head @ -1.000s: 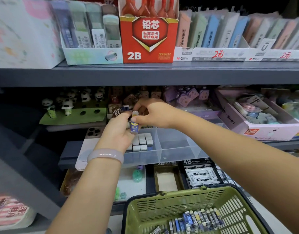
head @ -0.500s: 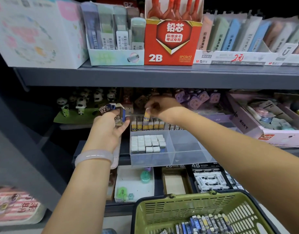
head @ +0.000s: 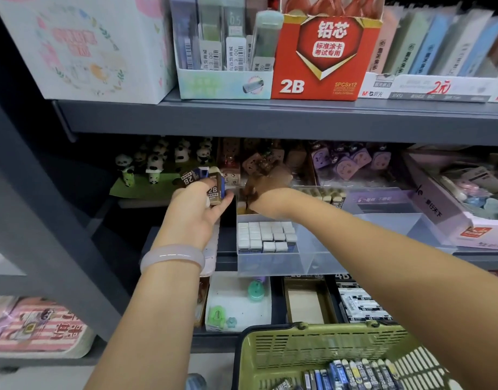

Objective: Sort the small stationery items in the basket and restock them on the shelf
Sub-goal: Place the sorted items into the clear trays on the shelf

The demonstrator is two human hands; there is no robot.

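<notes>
Over the clear divided tray (head: 273, 263), your left hand (head: 194, 215) grips spare 2B erasers (head: 214, 190), feeding the right hand (head: 267, 184). That one is blurred at the back row; its grip is unreadable. More wait in the basket (head: 298, 353).

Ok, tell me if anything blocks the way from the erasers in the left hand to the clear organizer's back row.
Only the right hand does: it reaches into that back row of the clear organizer, right beside the erasers the left hand holds. Otherwise nothing visible.

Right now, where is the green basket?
Head view: the basket is at the bottom right, below the right forearm and in front of the lowest shelf, with erasers lying inside.
</notes>
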